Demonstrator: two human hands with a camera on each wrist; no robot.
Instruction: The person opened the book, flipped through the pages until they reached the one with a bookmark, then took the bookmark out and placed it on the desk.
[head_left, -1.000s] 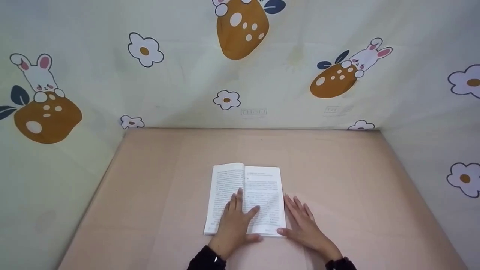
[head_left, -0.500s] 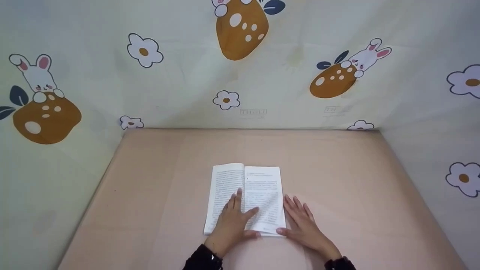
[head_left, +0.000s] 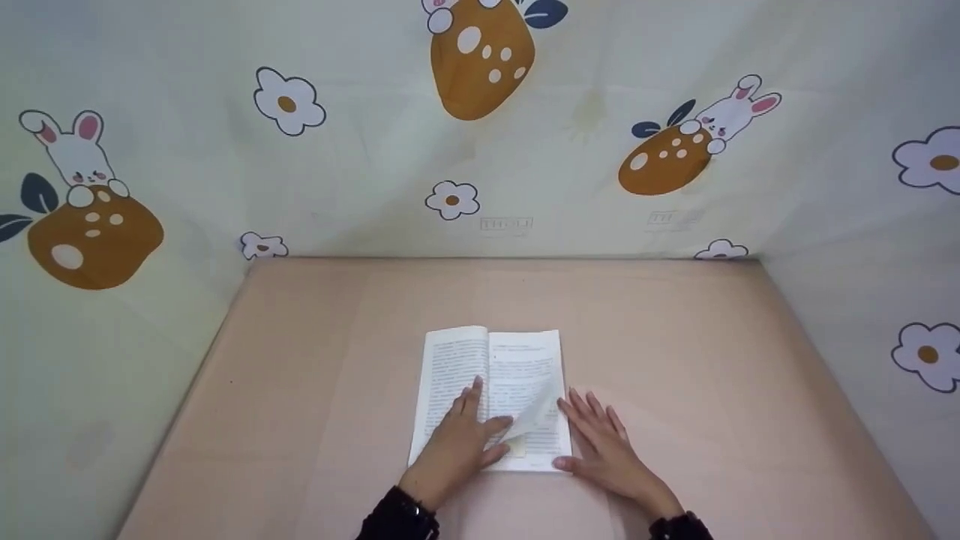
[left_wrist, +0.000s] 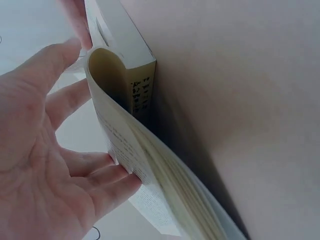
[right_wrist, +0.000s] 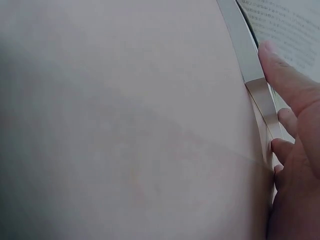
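Note:
An open book [head_left: 454, 360] lies on the table, printed pages facing up. My left hand [head_left: 450, 450] rests across its left side, fingers extended on the left page. Between that hand's thumb and index finger is the lower corner of a right-hand page [head_left: 536, 412], lifted and curling to the left. A pale yellow patch [head_left: 517, 448] shows on the sheet beneath. At the right edge, my right hand [head_left: 611, 454] lies with fingers fairly straight, thumb [right_wrist: 285, 75] on the lower right corner. In the left wrist view the left fingers [left_wrist: 107, 185] press the left pages.
The table [head_left: 315, 337] has a pinkish-beige cover. Behind it and at both sides stand pale cloth walls [head_left: 360, 150] printed with rabbits, orange fruit and flowers.
The lower corner of the right-hand page has risen and bent leftward, uncovering the sheet below. My left hand has shifted slightly left, and my right index finger has moved onto the book's edge.

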